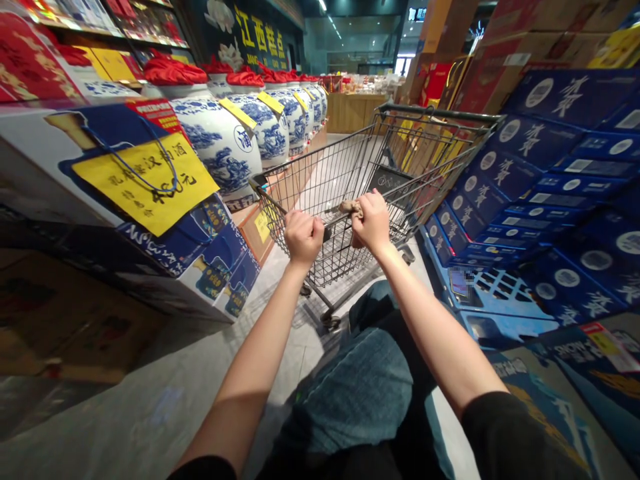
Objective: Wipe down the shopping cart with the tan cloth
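Both my hands are closed around the near edge of a metal wire shopping cart (345, 257), which stands on the floor right in front of me. My left hand (303, 237) forms a fist on the rim, with a short dark end showing beside its thumb. A little to its right, my right hand (371, 221) wraps the same edge. A tan, knotted-looking piece (351, 207) sticks out by its fingers; I cannot make out what it is. Inside the cart the wire bottom shows, and a dark panel with writing (390, 183) hangs at the far end.
Large blue-and-white porcelain jars (215, 140) with red cloth tops line the left side. Nearer stands a stack of boxes with a yellow price sign (150, 180). Stacked blue cartons (520, 150) on a blue pallet (505, 293) border the right. A wooden counter (355, 113) lies ahead.
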{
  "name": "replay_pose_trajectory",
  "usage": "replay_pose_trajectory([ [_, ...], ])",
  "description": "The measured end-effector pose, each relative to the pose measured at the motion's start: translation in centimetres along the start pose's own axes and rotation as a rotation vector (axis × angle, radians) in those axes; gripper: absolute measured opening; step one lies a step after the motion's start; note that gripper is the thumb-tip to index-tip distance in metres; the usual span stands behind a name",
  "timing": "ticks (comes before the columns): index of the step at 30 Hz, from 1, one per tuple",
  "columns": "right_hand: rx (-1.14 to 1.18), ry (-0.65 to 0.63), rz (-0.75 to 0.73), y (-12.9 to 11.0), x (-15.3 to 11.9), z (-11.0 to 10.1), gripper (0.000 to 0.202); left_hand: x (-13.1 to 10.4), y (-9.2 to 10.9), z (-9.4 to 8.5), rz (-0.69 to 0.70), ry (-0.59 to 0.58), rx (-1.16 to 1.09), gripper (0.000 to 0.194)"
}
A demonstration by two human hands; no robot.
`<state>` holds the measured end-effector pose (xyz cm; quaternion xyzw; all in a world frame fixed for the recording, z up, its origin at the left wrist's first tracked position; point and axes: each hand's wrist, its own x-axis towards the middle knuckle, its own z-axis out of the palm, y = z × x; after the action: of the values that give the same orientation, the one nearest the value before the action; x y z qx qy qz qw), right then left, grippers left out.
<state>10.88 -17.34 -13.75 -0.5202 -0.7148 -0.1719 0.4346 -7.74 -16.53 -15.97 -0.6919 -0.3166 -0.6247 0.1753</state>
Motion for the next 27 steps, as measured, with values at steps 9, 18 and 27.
replay_pose_trajectory([
  [9,-0.022,-0.194,-0.068,-5.3,0.1,-0.4,0.005,0.2,-1.7,-1.4,0.035,-0.055,-0.037,0.045],
  [18,-0.036,-0.241,-0.035,-8.3,0.2,-0.3,0.008,0.8,-4.3,-3.8,-0.037,-0.139,-0.126,0.050],
  [27,-0.073,-0.275,-0.102,-10.4,0.0,-0.2,0.019,1.7,-6.3,-5.7,-0.157,-0.259,-0.119,0.051],
])
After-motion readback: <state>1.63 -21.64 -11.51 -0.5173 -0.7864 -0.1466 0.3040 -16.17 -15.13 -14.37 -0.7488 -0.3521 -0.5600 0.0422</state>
